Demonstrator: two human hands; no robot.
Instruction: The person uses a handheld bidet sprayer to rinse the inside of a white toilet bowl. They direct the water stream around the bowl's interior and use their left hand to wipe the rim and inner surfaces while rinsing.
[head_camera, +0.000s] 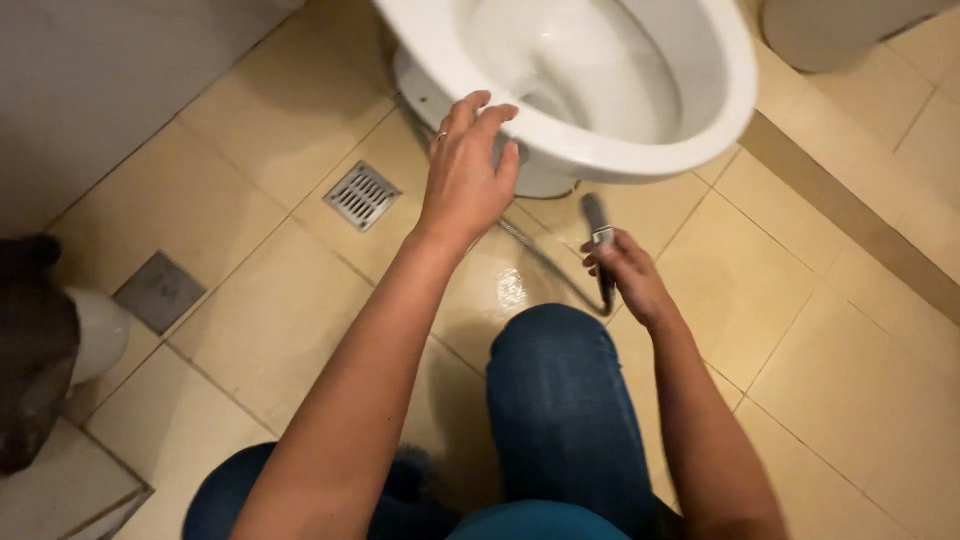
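A white toilet bowl (640, 150) stands at the top of the view on beige floor tiles. My left hand (468, 170) reaches toward the bowl's front rim with fingers spread and holds nothing; a ring sits on one finger. My right hand (625, 272) grips a dark hand sprayer (597, 225) with a metal trigger, its head pointing up at the bowl's underside. A thin hose (545, 258) runs from the sprayer across the floor toward the bowl's base. My knees in blue jeans (560, 400) are bent below the hands.
A metal floor drain grate (362, 195) lies left of the bowl. A square grey floor plate (160, 291) sits farther left. A white bin with a dark bag (45, 340) stands at the left edge. A wet patch (512, 288) shines on the tile.
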